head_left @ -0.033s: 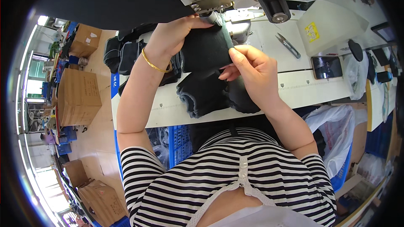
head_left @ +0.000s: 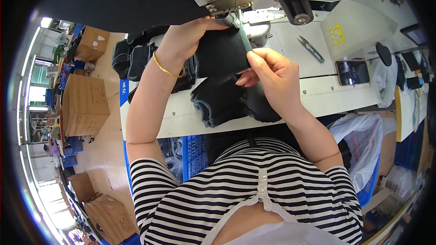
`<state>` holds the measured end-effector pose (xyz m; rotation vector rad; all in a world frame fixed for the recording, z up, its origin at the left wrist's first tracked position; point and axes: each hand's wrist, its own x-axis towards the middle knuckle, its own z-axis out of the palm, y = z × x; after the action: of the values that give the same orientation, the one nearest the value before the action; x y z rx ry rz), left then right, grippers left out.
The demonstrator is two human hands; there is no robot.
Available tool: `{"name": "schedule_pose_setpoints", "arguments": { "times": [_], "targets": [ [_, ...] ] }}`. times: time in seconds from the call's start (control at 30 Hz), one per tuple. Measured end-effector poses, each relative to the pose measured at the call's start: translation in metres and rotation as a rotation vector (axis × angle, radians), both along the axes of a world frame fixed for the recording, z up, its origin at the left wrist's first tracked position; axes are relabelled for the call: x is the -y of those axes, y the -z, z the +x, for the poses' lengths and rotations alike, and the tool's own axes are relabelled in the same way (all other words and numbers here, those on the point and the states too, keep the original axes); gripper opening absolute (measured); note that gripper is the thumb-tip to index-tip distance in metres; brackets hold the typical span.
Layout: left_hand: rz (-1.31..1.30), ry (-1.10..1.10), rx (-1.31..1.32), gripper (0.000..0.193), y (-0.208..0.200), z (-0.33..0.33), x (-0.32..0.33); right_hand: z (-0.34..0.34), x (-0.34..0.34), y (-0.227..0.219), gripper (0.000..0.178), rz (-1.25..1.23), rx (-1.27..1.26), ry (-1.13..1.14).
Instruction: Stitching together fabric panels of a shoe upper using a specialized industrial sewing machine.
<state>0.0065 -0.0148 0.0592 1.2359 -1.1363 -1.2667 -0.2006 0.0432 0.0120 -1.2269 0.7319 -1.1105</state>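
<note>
White worktable [head_left: 318, 97]: one thread clipper [head_left: 311, 50], one sewing machine [head_left: 229, 0]; below it, one black fabric piece [head_left: 220, 54], edge pinched in my right hand [head_left: 274, 70] (thumb, forefinger); my left hand [head_left: 186, 38] part-hidden, grip unclear.

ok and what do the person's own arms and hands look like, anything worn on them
Both the left hand and the right hand are ungloved. A slim gold-coloured bangle circles the left wrist; the right wrist is bare. The short sleeves have black and white stripes, leaving the forearms uncovered.
</note>
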Motion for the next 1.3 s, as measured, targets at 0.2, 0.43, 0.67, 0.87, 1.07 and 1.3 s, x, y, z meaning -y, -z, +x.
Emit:
{"name": "schedule_pose_setpoints", "arguments": {
  "times": [0.2, 0.43, 0.67, 0.87, 1.07, 1.3],
  "targets": [
    [-0.027, 0.015, -0.015, 0.024, 0.009, 0.011, 0.010, 0.003, 0.008, 0.000, 0.024, -0.032, 0.008, -0.013],
    [-0.096, -0.100, 0.136, 0.019, 0.011, 0.024, 0.021, 0.010, 0.016, 0.000, 0.023, -0.035, 0.040, 0.005],
    [-0.308, 0.064, 0.793, 0.030, 0.001, 0.005, -0.007, 0.013, 0.017, -0.002, 0.023, -0.064, 0.040, 0.001],
    [-0.884, -0.266, 0.899, 0.041, 0.026, -0.023, -0.052, 0.010, 0.017, 0.000, 0.021, -0.074, 0.002, 0.012],
    [-1.023, -0.104, 0.884, 0.044, 0.030, -0.020, -0.052, 0.006, 0.016, 0.007, 0.021, -0.142, -0.041, 0.030],
    [-1.246, -0.141, 1.181, 0.037, 0.031, -0.024, -0.054, 0.003, 0.015, 0.006, 0.019, -0.237, -0.050, 0.079]
  ]
}}
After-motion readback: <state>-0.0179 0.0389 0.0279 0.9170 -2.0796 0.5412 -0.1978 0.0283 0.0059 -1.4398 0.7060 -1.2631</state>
